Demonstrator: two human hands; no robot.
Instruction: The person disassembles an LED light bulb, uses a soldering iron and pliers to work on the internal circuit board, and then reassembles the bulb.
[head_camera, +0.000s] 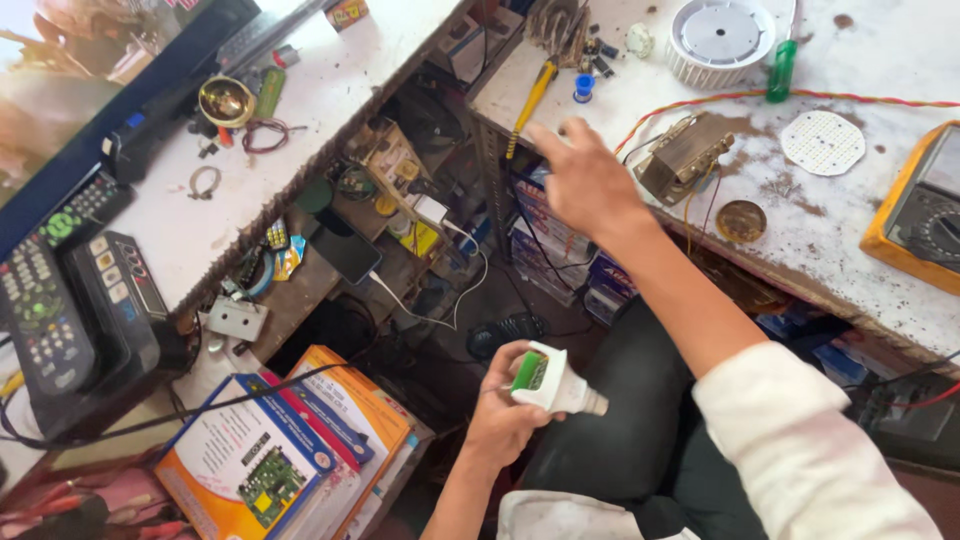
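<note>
While the left hand (505, 415) grips a white bulb base (553, 380) low over the lap, its long axis pointing right with the green board end left, the right hand (585, 180) reaches up-left, fingers (545, 140) loose and empty, nearest the yellow-handled screwdriver (530, 100) at the edge of the speckled white table (880, 60); a transformer (685, 155) sits just right.

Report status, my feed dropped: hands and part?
Left hand grips white bulb base. Right hand empty, reaching over bench toward screwdriver. Nothing blocking.
</note>
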